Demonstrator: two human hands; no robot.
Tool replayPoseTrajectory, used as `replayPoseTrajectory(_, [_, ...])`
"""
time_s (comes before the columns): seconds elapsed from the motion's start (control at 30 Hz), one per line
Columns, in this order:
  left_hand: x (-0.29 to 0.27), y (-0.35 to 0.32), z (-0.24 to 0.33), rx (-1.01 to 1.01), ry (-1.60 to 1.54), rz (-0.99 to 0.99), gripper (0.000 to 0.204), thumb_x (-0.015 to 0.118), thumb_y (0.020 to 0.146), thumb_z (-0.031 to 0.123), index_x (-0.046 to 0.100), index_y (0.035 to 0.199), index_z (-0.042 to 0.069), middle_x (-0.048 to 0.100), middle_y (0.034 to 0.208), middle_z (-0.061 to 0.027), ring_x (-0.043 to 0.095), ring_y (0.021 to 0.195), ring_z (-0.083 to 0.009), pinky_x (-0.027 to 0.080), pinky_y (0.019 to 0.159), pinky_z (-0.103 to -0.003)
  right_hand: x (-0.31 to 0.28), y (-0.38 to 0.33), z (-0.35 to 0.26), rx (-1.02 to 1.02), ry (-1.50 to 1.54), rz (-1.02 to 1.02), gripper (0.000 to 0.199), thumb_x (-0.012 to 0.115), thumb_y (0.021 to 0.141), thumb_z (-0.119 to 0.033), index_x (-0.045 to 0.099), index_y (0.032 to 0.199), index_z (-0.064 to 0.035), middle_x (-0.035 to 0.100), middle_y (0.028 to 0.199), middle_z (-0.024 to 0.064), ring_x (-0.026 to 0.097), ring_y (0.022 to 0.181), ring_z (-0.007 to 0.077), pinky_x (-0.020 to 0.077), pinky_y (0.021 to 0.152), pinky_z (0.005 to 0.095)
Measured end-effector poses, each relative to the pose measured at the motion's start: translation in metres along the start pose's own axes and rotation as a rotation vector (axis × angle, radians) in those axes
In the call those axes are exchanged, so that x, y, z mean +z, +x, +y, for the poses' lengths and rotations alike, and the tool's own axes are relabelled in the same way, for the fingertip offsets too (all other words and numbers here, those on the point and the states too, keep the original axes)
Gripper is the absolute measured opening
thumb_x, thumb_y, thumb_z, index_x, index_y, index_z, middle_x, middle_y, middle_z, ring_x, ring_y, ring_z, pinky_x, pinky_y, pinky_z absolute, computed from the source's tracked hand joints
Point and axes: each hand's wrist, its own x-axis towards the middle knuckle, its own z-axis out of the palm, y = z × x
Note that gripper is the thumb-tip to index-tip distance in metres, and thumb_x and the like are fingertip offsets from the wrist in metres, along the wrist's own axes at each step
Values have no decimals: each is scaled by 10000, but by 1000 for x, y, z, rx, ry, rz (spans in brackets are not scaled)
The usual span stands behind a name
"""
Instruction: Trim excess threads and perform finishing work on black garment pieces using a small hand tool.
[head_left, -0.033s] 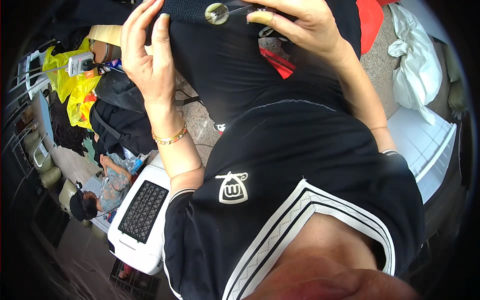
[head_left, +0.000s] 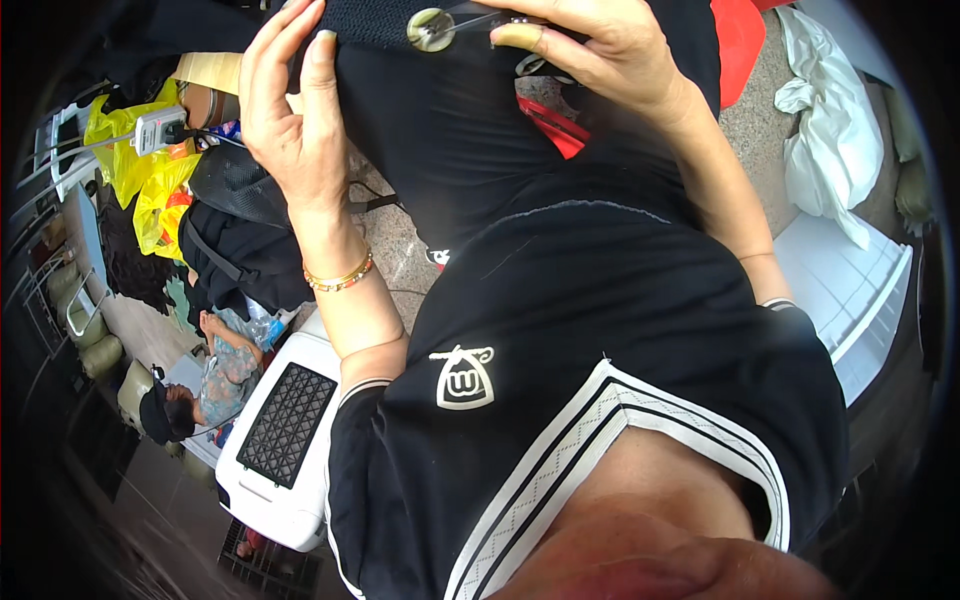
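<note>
A dark knitted garment (head_left: 450, 130) is stretched across my lap at the top of the view. My left hand (head_left: 290, 120), with a gold bracelet (head_left: 340, 277) on the wrist, grips the garment's left edge with its fingers curled over the fabric. A pale round button (head_left: 430, 28) lies on the garment between my hands. My right hand (head_left: 610, 50) is just right of the button and pinches a thin metal tool (head_left: 480, 20) that points at it. The rest of the tool is hidden under my fingers.
A white appliance with a black grille (head_left: 285, 440) stands at lower left, with a seated person (head_left: 200, 390) beside it. Yellow plastic bags (head_left: 140, 170) and a black bag (head_left: 240, 220) lie on the left. White cloth (head_left: 820, 130) and a white ribbed lid (head_left: 850, 290) are on the right.
</note>
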Motion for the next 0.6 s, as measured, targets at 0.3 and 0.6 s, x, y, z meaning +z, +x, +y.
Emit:
replayPoseTrajectory(0.3, [-1, 0, -2, -127, -185, 58, 134, 645, 909, 42, 705, 1020, -2, 686, 1107, -130, 639, 1033, -192, 479, 963, -305, 4, 2, 6, 8, 3, 22, 358, 768, 769, -56, 703, 1119, -23, 615, 896, 78, 605, 776, 202, 493, 681, 293])
replayPoseTrajectory(0.6, [2, -3, -2, -157, -220, 98, 133, 646, 910, 44, 703, 1020, -4, 690, 1099, -132, 640, 1046, -193, 478, 970, -307, 6, 7, 4, -112, -82, -14, 373, 771, 749, -76, 700, 1114, -36, 615, 900, 82, 607, 793, 216, 495, 690, 296])
